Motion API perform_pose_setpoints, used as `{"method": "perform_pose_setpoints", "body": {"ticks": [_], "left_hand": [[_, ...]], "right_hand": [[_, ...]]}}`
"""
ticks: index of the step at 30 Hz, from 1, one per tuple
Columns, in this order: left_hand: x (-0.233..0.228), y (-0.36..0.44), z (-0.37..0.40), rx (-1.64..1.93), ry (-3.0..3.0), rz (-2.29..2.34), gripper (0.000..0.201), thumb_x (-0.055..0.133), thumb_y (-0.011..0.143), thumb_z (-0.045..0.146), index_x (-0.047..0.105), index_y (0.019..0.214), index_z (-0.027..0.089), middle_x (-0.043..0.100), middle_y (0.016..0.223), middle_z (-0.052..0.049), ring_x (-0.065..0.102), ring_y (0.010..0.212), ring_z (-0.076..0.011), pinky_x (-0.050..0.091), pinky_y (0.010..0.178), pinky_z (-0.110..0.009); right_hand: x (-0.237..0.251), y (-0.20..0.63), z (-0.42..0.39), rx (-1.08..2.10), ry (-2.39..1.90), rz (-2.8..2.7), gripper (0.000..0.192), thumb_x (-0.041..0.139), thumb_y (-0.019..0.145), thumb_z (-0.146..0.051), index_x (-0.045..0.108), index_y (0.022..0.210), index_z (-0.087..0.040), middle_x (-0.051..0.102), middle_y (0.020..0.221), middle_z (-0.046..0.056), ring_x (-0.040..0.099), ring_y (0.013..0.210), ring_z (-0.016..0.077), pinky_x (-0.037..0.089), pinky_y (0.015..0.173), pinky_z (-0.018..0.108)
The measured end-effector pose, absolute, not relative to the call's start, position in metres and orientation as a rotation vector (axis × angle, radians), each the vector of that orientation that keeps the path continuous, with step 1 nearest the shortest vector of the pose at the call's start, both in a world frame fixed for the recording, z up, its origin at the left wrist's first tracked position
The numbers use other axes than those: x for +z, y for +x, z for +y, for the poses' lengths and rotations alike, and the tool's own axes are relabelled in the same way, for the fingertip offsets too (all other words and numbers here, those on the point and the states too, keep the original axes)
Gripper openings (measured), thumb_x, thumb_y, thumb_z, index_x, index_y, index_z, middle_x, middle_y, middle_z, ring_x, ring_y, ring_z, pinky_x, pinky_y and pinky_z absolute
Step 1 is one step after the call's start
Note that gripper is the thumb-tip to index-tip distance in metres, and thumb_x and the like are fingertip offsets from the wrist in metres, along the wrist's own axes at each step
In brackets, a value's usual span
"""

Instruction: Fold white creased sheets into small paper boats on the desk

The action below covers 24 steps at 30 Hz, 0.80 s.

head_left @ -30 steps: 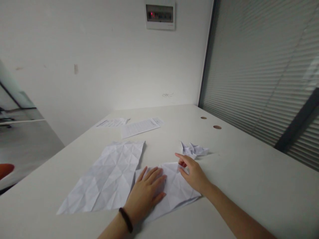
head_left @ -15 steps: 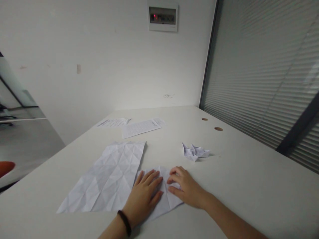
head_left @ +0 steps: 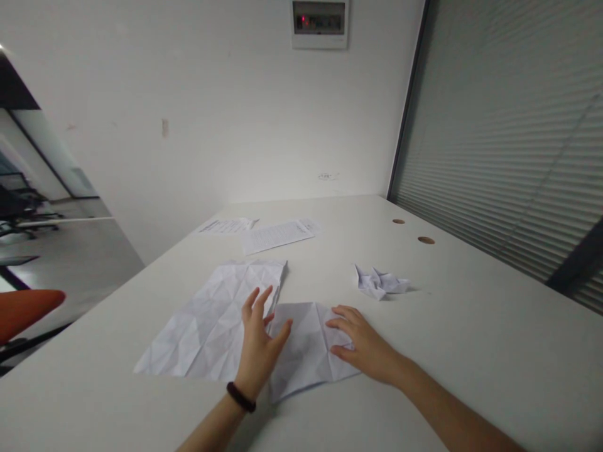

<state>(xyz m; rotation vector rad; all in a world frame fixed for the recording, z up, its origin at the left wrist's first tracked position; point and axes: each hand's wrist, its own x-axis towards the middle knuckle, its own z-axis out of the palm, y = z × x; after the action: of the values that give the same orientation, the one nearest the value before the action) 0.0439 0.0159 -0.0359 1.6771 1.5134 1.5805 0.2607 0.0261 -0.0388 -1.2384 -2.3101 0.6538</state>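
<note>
A folded, creased white sheet [head_left: 306,345] lies on the white table [head_left: 471,326] right in front of me. My right hand [head_left: 365,345] rests flat on its right edge, fingers pressing down on it. My left hand [head_left: 258,339] hovers raised over the sheet's left side, fingers spread, holding nothing; a dark band circles that wrist. To the left lies a larger unfolded creased sheet [head_left: 211,320]. A small crumpled folded paper shape [head_left: 379,282] sits beyond my right hand.
Two printed pages [head_left: 277,233] lie at the table's far side near the white wall. Two round cable holes [head_left: 425,240] sit at the right, beside a slatted blind wall. An orange chair [head_left: 26,307] shows at the left edge.
My left hand has lifted off the folded sheet and spread its fingers. My right hand has slid to the sheet's right edge. The view has shifted a little rightward.
</note>
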Motion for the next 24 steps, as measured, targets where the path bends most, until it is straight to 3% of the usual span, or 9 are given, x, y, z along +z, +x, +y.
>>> {"method": "perform_pose_setpoints", "body": {"ticks": [3, 6, 8, 11, 14, 18, 20, 24], "left_hand": [[-0.034, 0.044, 0.015, 1.513, 1.555, 1.313, 0.062, 0.056, 0.078, 0.033, 0.025, 0.131, 0.029, 0.033, 0.135, -0.013, 0.051, 0.111, -0.0260, 0.049, 0.081, -0.041], [-0.033, 0.045, 0.010, 1.126, 1.877, 1.192, 0.055, 0.045, 0.085, 0.036, 0.023, 0.134, 0.024, 0.051, 0.124, -0.013, 0.053, 0.109, -0.0229, 0.041, 0.093, -0.045], [-0.031, 0.046, 0.005, 0.742, 2.252, 1.146, 0.058, 0.049, 0.082, 0.043, 0.031, 0.133, 0.022, 0.048, 0.129, -0.013, 0.043, 0.120, -0.0255, 0.027, 0.103, -0.050], [-0.029, 0.048, 0.000, 0.360, 2.578, 1.104, 0.075, 0.056, 0.074, 0.053, 0.030, 0.135, 0.019, 0.031, 0.140, -0.014, 0.027, 0.130, -0.0289, 0.015, 0.106, -0.054], [-0.027, 0.048, -0.001, 0.294, 2.638, 1.167, 0.075, 0.053, 0.076, 0.053, 0.027, 0.136, 0.016, 0.028, 0.141, -0.014, 0.025, 0.130, -0.0268, 0.018, 0.106, -0.052], [-0.025, 0.046, 0.002, 0.344, 2.669, 1.212, 0.060, 0.052, 0.079, 0.048, 0.040, 0.130, 0.018, 0.039, 0.136, -0.011, 0.033, 0.127, -0.0259, 0.021, 0.105, -0.051], [-0.022, 0.045, 0.002, 0.375, 2.670, 1.220, 0.049, 0.052, 0.081, 0.043, 0.047, 0.124, 0.020, 0.047, 0.131, -0.009, 0.040, 0.123, -0.0245, 0.023, 0.105, -0.050], [-0.015, 0.042, 0.003, 0.442, 2.602, 1.227, 0.029, 0.046, 0.086, 0.031, 0.060, 0.110, 0.022, 0.059, 0.119, -0.006, 0.053, 0.111, -0.0196, 0.037, 0.099, -0.039]], "right_hand": [[-0.039, 0.261, 0.026, 0.655, -1.233, -2.291, 0.040, 0.062, 0.074, -0.028, 0.057, 0.111, -0.017, 0.043, 0.131, 0.012, 0.032, 0.125, 0.0224, 0.025, 0.105, 0.039], [-0.040, 0.261, 0.026, 0.647, -1.224, -2.275, 0.038, 0.061, 0.075, -0.027, 0.058, 0.111, -0.016, 0.044, 0.130, 0.013, 0.033, 0.124, 0.0227, 0.025, 0.105, 0.041], [-0.041, 0.260, 0.027, 0.639, -1.229, -2.266, 0.038, 0.061, 0.075, -0.025, 0.057, 0.112, -0.016, 0.044, 0.130, 0.013, 0.034, 0.124, 0.0228, 0.026, 0.105, 0.042], [-0.038, 0.260, 0.026, 0.631, -1.250, -2.277, 0.040, 0.059, 0.075, -0.024, 0.057, 0.114, -0.014, 0.043, 0.131, 0.014, 0.034, 0.124, 0.0226, 0.025, 0.105, 0.041], [-0.028, 0.262, 0.022, 0.666, -1.225, -2.358, 0.051, 0.060, 0.074, -0.030, 0.052, 0.121, -0.012, 0.038, 0.136, 0.014, 0.030, 0.127, 0.0232, 0.024, 0.106, 0.039], [-0.016, 0.272, 0.019, 0.766, -1.134, -2.503, 0.071, 0.068, 0.064, -0.039, 0.047, 0.126, -0.013, 0.036, 0.139, 0.013, 0.031, 0.127, 0.0262, 0.026, 0.105, 0.041], [-0.014, 0.277, 0.021, 0.757, -1.128, -2.498, 0.065, 0.069, 0.064, -0.034, 0.051, 0.123, -0.015, 0.040, 0.137, 0.012, 0.036, 0.124, 0.0260, 0.028, 0.104, 0.041], [-0.011, 0.285, 0.029, 0.792, -1.114, -2.377, 0.027, 0.056, 0.076, -0.028, 0.067, 0.099, -0.019, 0.062, 0.114, 0.008, 0.054, 0.107, 0.0227, 0.038, 0.095, 0.038]]}}
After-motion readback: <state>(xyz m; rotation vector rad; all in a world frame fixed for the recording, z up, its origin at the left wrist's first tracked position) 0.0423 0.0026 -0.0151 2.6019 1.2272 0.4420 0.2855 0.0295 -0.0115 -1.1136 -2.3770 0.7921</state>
